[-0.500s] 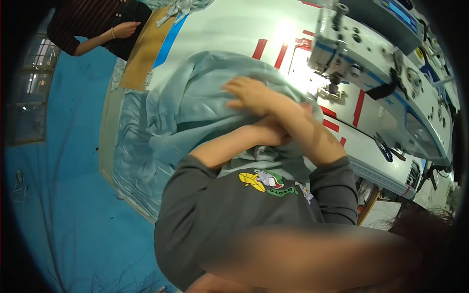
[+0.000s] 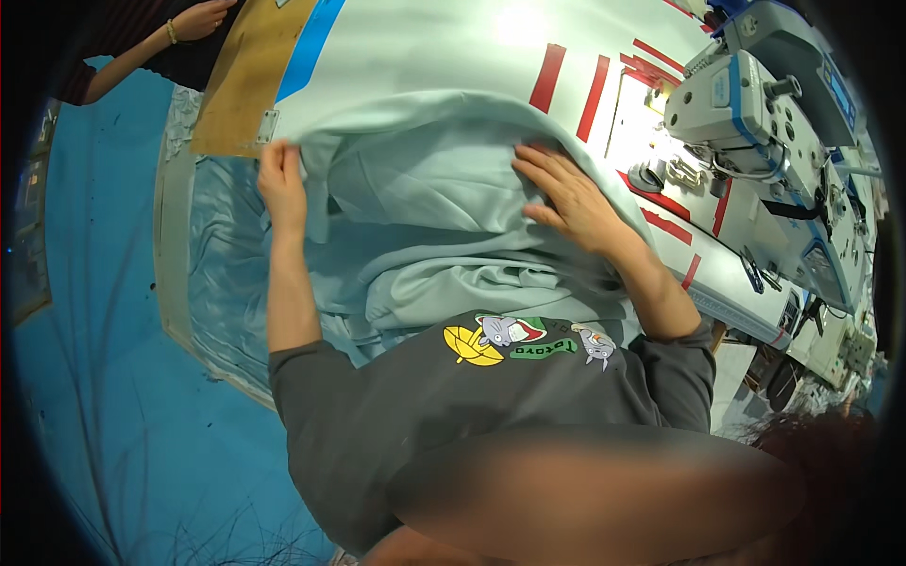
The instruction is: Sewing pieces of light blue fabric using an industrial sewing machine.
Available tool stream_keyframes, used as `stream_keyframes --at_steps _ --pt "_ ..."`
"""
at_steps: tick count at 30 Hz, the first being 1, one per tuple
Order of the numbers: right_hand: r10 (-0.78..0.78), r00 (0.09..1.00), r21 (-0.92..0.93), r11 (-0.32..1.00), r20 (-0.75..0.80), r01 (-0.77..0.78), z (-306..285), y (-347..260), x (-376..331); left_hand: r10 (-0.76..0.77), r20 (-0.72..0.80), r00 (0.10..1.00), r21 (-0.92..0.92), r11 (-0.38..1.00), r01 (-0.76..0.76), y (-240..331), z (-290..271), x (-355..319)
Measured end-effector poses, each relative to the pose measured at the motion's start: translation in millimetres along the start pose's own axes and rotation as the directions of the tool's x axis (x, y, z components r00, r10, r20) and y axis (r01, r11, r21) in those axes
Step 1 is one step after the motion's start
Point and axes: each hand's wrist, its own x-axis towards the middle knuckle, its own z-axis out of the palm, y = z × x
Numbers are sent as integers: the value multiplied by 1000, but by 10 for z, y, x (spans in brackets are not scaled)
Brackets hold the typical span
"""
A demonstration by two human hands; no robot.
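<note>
Both hands have come apart since the earlier frame, where the forearms crossed; the pale blue-green cloth [image 2: 425,179] is now spread wider between them. It lies along the near edge of the bench [image 2: 425,57], with a broad curved fold at its far side and loose folds heaped toward the person's dark grey shirt [image 2: 377,415].

At the cloth's left edge is the left hand [image 2: 281,179], its fingers drawn together; I cannot tell whether they pinch the cloth. Flat on the cloth's right part rests the right hand [image 2: 566,198], open, fingers spread.

More blue cloth [image 2: 226,245] lies in folds beside the bench's left edge. Toward the bench's far left corner are a brown board [image 2: 250,75], a blue strip [image 2: 310,47] and a small metal hinge [image 2: 268,126]. Red tape strips [image 2: 593,99] mark the top, right of the cloth. Near the bench's right end stands a white sewing machine [image 2: 746,104], lit under its head, with dark scissors [image 2: 752,272] lying nearer the front edge. Beyond the brown board, a co-worker's hand [image 2: 200,19] wears a bracelet [image 2: 171,31].
</note>
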Motion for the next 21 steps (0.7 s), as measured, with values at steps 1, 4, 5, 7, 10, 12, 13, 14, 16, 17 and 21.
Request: stream_keyframes --at_steps 1,4,5,7,10,12,13,14,16,17,21 --pt "31 999 -54 998 17 -30 -40 -84 -15 8 -9 1000 -83 996 -9 83 -17 174" --pt "21 999 -173 985 -35 -27 -140 -343 171 185 23 983 -175 968 -178 374 164 672" --pt "-52 995 -110 993 -79 43 -175 -476 348 266 51 963 -168 953 -254 465 240 813" --pt "-150 978 -33 989 -143 147 -100 -596 659 153 191 970 -52 988 -145 1027 359 1053" --pt "-217 958 64 971 -186 232 174 -933 963 399 -65 914 -141 904 -405 1094 421 1530" --pt "-228 949 72 966 -219 249 327 -1074 1072 771 -34 635 236 624 -745 370 494 2130" --pt "-126 978 -56 991 -166 118 454 -969 1083 774 -35 632 214 624 -752 561 616 2077" --pt "-16 992 -186 983 -124 -7 600 -822 1087 641 -46 766 111 765 -634 765 767 1997" --pt "76 988 -37 996 -134 -81 793 -390 1195 484 -44 874 28 875 -483 839 664 1824" --pt "143 976 88 988 -167 -129 773 -292 1264 438 134 889 -24 898 -439 668 589 1733" --pt "415 903 372 860 -110 -350 403 12 1190 406 531 744 -454 878 -154 431 509 1003"
